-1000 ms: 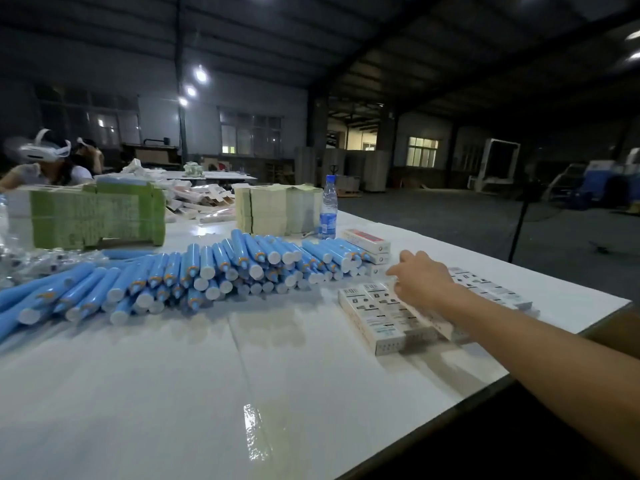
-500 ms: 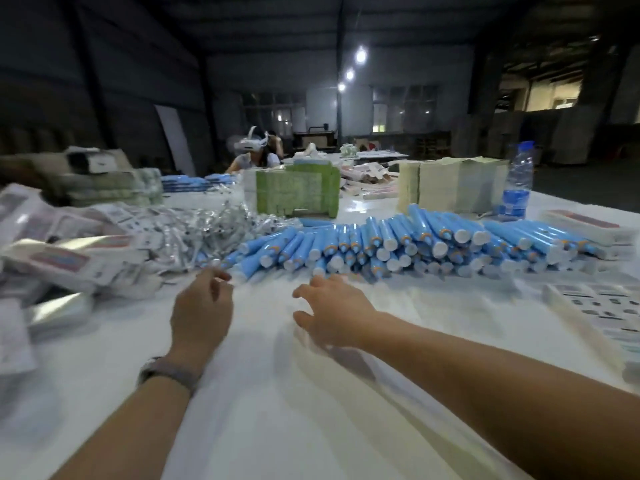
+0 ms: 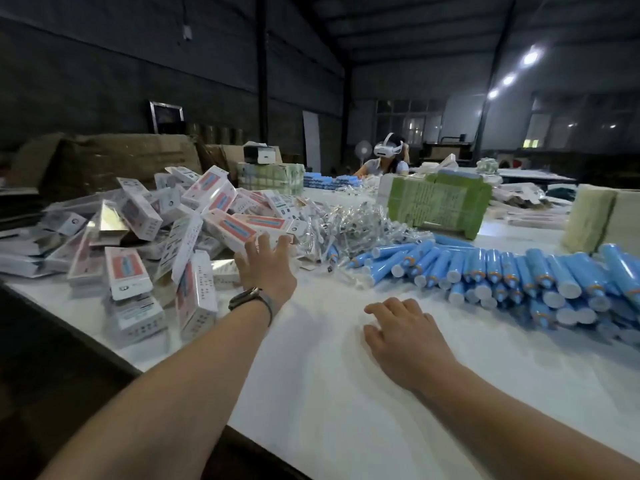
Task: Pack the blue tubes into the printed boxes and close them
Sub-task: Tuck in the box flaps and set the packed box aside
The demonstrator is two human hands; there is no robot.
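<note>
A heap of printed white boxes [image 3: 138, 237] with red-and-blue pictures lies on the left of the white table [image 3: 346, 410]. My left hand [image 3: 266, 268], with a watch on the wrist, reaches into the heap's right edge. Its spread fingers touch the near end of one printed box [image 3: 228, 230]. A long pile of blue tubes [image 3: 519, 271] with white caps stretches across the right side. My right hand [image 3: 405, 337] rests on the bare table between the two piles, fingers loosely bent and holding nothing.
A tangle of small clear-wrapped items [image 3: 346, 223] lies between the boxes and the tubes. Green stacks [image 3: 436, 206] stand behind them, brown cartons [image 3: 121, 154] at the far left. Another person [image 3: 384, 161] wearing a headset sits across. The table's edge [image 3: 114, 351] runs diagonally at my left.
My view has swung left from the flat boxes to the heaped ones. My left hand came into view and moved forward onto a box; my right hand drew back to the table.
</note>
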